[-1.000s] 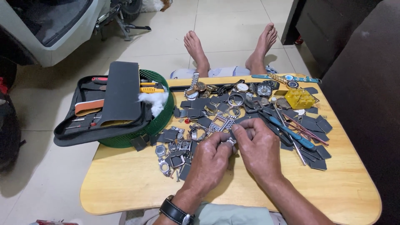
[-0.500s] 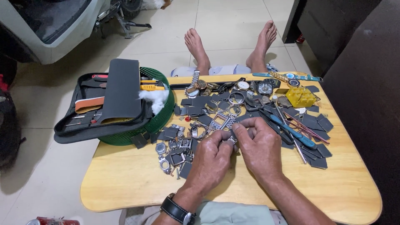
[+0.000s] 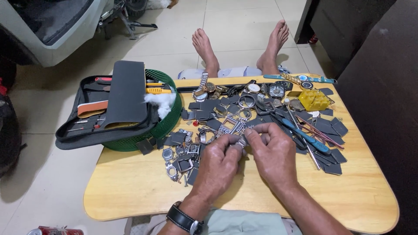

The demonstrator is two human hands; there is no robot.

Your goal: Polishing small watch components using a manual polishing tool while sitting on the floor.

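Observation:
My left hand [image 3: 217, 167] and my right hand [image 3: 274, 152] meet over the middle of a low wooden table [image 3: 130, 187]. Between their fingertips they pinch one small silver metal watch part [image 3: 241, 141]. A black watch is strapped on my left wrist. Just beyond the hands lies a spread of watch cases, metal bezels and dark square pieces [image 3: 226, 117]. Whole wristwatches [image 3: 261, 89] lie along the far edge.
A green mesh basket [image 3: 167, 124] stands at the table's left end, bearing an open black tool case [image 3: 113, 109] with screwdrivers and white cotton. A yellow plastic block [image 3: 313, 100] and blue-handled tools [image 3: 305, 135] lie right. My bare feet [image 3: 239, 43] rest on the tiled floor beyond.
Both hands have stayed together on the small metal part, with only slight finger movement. The view has shifted a little.

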